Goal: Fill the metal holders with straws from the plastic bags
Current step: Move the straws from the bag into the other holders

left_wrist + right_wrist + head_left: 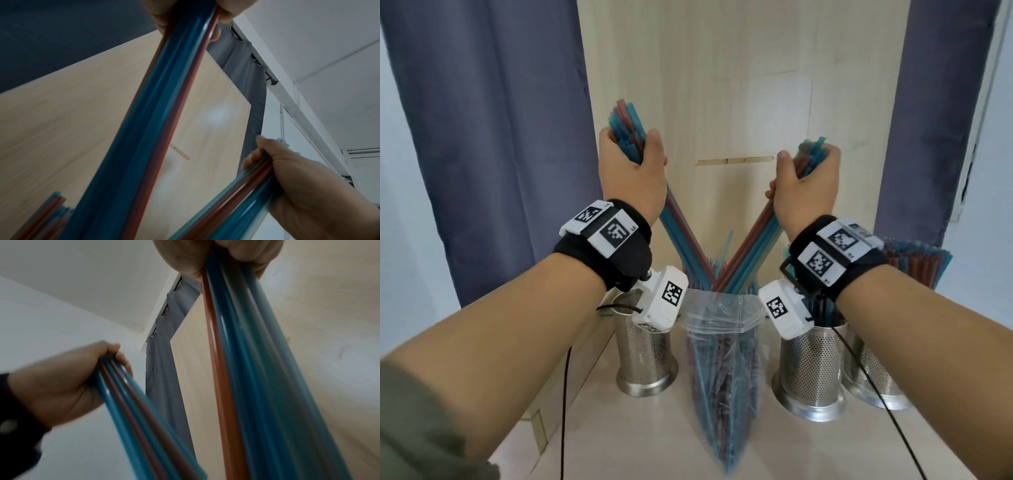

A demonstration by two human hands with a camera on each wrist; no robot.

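Observation:
My left hand [631, 161] grips a bundle of blue and red straws [685, 240] raised high; the same bundle [156, 113] fills the left wrist view. My right hand [806, 181] grips a second bundle [753, 246], which also runs down the right wrist view [257, 369]. Both bundles slant down and meet in a V above an upright clear plastic bag [722, 359] with more straws in it. A perforated metal holder [645, 356] stands left of the bag, its inside hidden. Two more holders [815, 373] [873, 377] stand to the right, with straws in them.
A wooden panel [739, 85] rises right behind the table, with blue curtains [493, 137] on either side. Black cables [565, 394] hang from both wrist cameras across the pale tabletop [774, 452]. The table's left edge lies close to the left holder.

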